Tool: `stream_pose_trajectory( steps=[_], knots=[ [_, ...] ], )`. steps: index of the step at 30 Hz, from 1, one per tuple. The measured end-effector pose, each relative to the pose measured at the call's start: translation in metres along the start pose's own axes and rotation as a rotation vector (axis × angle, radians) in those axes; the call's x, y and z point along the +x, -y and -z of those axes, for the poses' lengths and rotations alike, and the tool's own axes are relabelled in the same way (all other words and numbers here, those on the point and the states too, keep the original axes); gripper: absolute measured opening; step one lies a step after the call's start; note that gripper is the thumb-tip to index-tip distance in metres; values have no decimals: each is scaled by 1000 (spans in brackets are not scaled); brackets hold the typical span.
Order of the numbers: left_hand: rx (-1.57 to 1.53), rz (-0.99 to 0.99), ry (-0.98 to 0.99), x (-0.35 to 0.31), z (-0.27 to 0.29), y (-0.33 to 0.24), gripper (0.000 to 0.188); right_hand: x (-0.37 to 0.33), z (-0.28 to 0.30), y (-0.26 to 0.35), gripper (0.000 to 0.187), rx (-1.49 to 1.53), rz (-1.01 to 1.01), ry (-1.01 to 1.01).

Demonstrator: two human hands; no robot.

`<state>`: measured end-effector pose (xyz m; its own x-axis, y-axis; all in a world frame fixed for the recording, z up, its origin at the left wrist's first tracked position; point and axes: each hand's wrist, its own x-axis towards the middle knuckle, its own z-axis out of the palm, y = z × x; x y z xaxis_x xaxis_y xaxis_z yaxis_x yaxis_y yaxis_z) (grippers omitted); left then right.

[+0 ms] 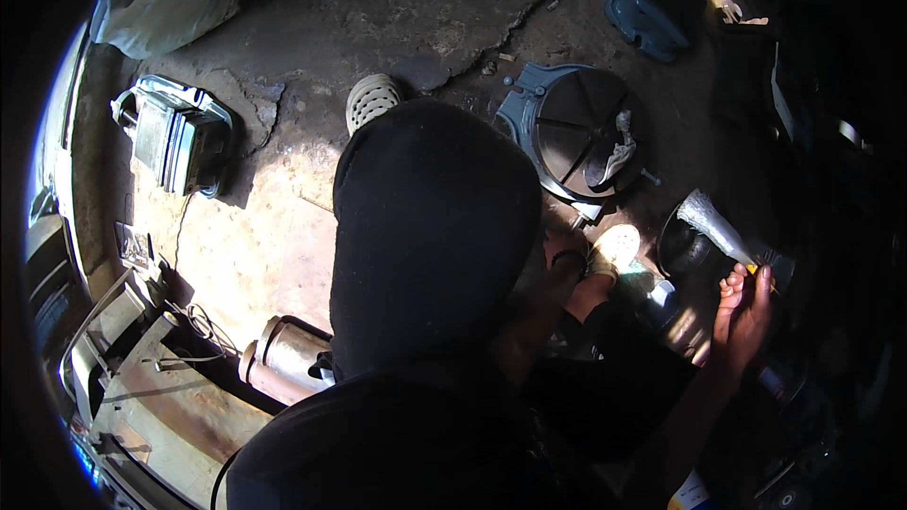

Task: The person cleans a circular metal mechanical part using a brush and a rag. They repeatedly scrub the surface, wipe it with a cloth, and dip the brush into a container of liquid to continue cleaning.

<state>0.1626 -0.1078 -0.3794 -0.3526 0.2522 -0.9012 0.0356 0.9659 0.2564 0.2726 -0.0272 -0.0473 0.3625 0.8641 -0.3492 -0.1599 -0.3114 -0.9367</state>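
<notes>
My right hand (743, 300) is closed, fingers pinching the narrow end of a silvery, crinkled, tapering tool (715, 229) with a bit of yellow at the grip. Its wide end points up and left, over a dark round dish-like thing (673, 247). My left hand (559, 244), with a dark bracelet at the wrist, reaches between my legs and is mostly hidden behind my black-clad knee (435, 227). It is close to the edge of a round slotted metal table (567, 123) with a blue-grey bracket. A crumpled pale rag (619, 149) lies on that table.
My pale perforated clogs (372, 100) stand on the cracked floor. A grey metal unit (178, 137) sits at the left, near a sunlit opening. At lower left are a cylinder (291, 357) and a pale metal housing (194, 411). A blue-grey casting (647, 9) lies at the far right.
</notes>
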Motion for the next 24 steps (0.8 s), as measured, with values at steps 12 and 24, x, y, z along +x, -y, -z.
stream_pose_trajectory(
  steps=[12, 24],
  knots=[
    [-448, -1174, 153, -189, 292, -150, 32, 2, 9, -9, 26, 163, 169, 102],
    [21, -1486, 481, -219, 426, -60, 20, -7, -158, -1, 32, -477, 271, 145]
  ],
)
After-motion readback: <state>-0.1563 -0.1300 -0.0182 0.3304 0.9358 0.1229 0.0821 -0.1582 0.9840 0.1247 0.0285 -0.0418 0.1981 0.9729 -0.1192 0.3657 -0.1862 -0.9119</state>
